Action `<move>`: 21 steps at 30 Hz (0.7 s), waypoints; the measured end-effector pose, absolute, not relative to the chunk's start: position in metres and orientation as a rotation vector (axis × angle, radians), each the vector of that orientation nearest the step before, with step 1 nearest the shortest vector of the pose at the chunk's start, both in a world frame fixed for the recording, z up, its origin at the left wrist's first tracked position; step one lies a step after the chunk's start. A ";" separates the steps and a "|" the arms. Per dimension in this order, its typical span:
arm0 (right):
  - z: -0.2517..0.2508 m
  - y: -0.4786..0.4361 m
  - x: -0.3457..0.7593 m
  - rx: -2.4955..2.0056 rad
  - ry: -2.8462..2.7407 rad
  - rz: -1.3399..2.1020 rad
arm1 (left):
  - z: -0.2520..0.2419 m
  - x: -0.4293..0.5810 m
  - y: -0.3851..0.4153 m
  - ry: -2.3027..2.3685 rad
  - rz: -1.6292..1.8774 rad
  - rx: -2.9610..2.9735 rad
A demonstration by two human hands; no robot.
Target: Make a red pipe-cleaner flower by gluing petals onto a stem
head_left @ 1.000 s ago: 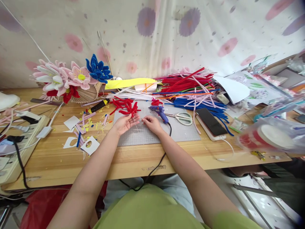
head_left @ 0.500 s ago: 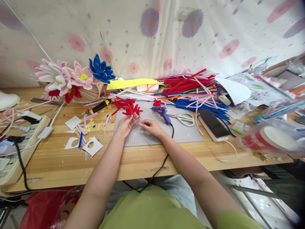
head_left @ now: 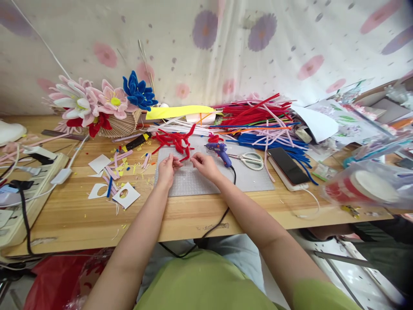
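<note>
While left hand [head_left: 167, 168] pinches petals [head_left: 179, 142], right hand [head_left: 204, 164] touches.

Over the grey cutting mat [head_left: 251, 176] I had two hands, left hand [head_left: 167, 168] and right hand [head_left: 203, 165], pinching one red pipe-cleaner piece [head_left: 186, 154]. On the mat lay one glue gun [head_left: 219, 150] and one pair of scissors [head_left: 250, 160]. Just right of it lay one phone [head_left: 287, 165]. Left of it I counted at least three white card pieces [head_left: 127, 196]. Beyond its far left corner stood two pink flowers [head_left: 111, 100], one blue flower [head_left: 138, 92] and one red flower [head_left: 98, 124].
</note>
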State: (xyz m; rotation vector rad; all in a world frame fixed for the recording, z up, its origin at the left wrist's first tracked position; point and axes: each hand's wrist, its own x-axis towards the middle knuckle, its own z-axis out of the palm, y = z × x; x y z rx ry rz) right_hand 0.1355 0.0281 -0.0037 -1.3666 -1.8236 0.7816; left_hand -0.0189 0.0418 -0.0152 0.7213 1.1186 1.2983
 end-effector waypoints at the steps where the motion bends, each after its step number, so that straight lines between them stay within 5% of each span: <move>1: -0.003 0.027 0.135 -1.380 -1.819 0.784 | -0.016 -0.020 0.042 1.170 1.310 0.797; 21: -0.013 0.020 0.117 -1.353 -1.813 0.776 | -0.015 -0.029 0.039 1.281 1.220 0.919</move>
